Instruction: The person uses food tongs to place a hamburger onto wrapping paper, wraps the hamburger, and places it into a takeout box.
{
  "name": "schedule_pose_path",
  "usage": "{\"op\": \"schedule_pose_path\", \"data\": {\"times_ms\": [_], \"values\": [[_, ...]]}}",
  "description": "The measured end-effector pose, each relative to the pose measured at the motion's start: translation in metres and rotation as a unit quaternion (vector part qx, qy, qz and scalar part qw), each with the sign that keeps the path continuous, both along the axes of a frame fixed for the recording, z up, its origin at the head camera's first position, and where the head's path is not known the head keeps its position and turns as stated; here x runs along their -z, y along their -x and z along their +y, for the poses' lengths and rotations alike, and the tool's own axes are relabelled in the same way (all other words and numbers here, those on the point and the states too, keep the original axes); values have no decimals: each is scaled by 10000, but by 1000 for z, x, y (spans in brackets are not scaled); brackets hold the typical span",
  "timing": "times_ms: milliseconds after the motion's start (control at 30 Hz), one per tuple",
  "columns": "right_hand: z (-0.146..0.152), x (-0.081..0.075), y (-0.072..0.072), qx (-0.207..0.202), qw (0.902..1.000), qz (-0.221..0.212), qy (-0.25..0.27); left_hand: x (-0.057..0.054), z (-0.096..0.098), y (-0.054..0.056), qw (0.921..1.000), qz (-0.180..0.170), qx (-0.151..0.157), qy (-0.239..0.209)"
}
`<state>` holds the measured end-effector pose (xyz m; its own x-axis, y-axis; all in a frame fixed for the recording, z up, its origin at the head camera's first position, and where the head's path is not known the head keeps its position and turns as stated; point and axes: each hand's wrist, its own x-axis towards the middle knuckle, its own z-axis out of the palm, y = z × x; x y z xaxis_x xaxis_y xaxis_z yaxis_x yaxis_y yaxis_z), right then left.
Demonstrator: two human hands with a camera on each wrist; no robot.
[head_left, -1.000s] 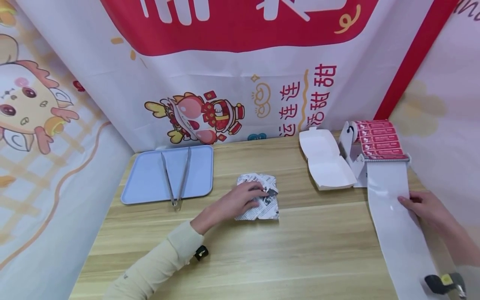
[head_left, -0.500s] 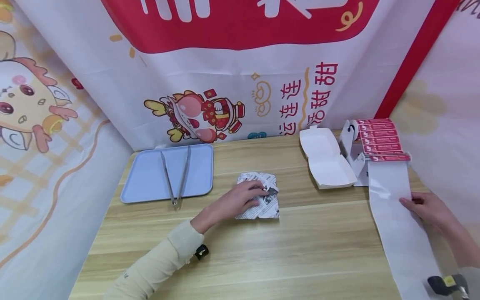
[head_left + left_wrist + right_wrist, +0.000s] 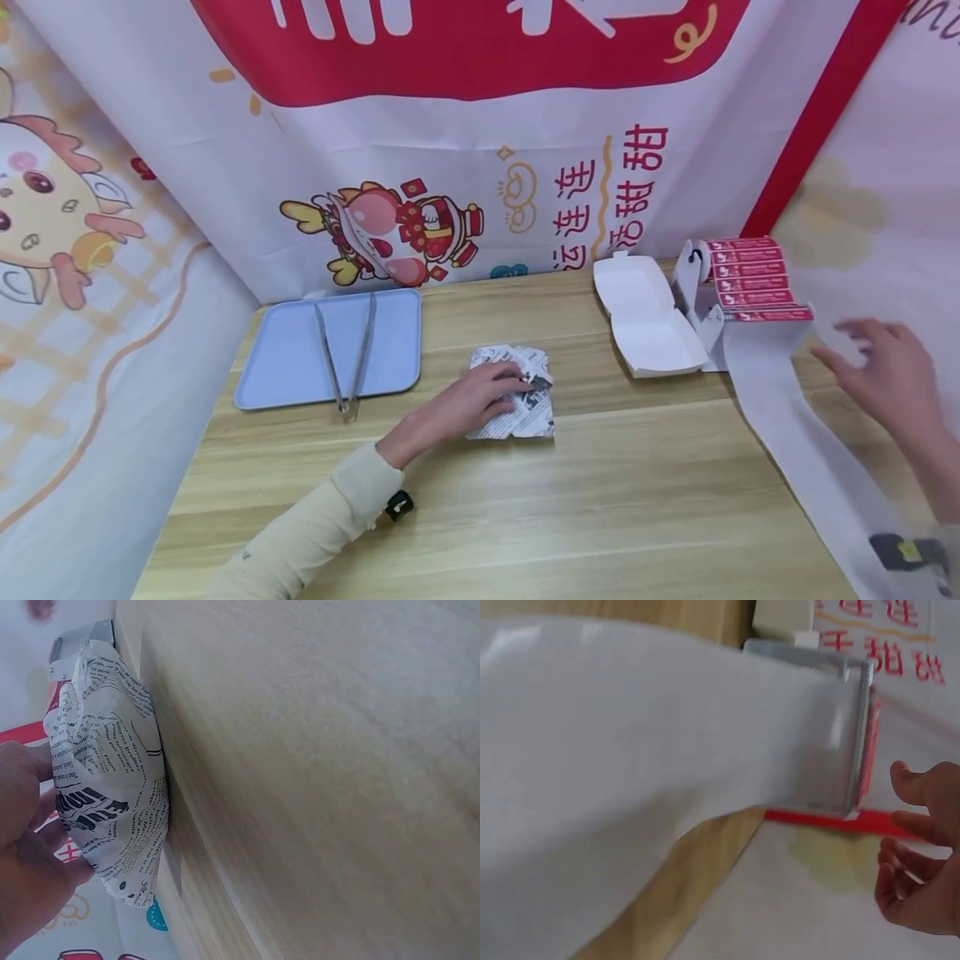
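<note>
A parcel wrapped in newsprint paper [image 3: 534,421] lies mid-table. My left hand [image 3: 474,398] rests on top of it, fingers loosely bent; the left wrist view shows the fingertips against the crumpled newsprint wrapping [image 3: 112,772]. At the right, a long strip of labels [image 3: 783,425], pale side up, runs from a dispenser [image 3: 717,337] toward the near edge. Beside the dispenser's front, my right hand [image 3: 888,375] hovers with spread fingers and holds nothing. In the right wrist view that hand [image 3: 922,851] is apart from the strip. The red printed label roll [image 3: 750,271] sits on the dispenser.
An open white clamshell box [image 3: 656,329] stands just left of the dispenser. At the left lies a blue tray [image 3: 281,350] with metal tongs [image 3: 363,350] across it, their joined end past the tray's near edge. Printed cloth walls [image 3: 450,133] enclose the back and sides.
My right hand has let go of the strip's edge and moved up toward the dispenser. The strip has gone from taut to slack. My left hand stays on the parcel.
</note>
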<state>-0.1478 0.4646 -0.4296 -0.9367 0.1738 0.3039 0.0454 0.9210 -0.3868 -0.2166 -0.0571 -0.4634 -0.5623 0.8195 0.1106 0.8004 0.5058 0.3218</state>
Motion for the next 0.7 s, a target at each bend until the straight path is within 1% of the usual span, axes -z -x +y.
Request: {"op": "schedule_pose_path", "data": {"times_ms": [67,133,233,300,400,533,600,633,700], "values": [[-26,-14,15,-397,9982,269,-369,0,-1,-1,10000,-2,-46,-43],[-46,-21,29,-893,9923,307,-802,1,-1,-1,9999,21,-56,-94],[-63,-22,43,-1299,9801,53,-1502,3,-1,-1,9998,57,72,-165],[-69,-20,51,-1479,9729,186,-1770,3,-4,0,9997,114,139,-175],[-66,-17,53,-1562,9675,403,-1946,6,-2,0,9995,150,236,-175],[-65,-18,57,-1562,9633,497,-2127,6,-2,0,9996,211,166,-45],[-65,-20,58,-1408,9670,352,-2096,6,-2,1,9994,282,143,127],[-64,-21,59,-1291,9709,247,-2000,6,-2,1,9990,313,119,284],[-61,-22,59,-984,9818,83,-1621,6,0,2,9972,355,83,654]]}}
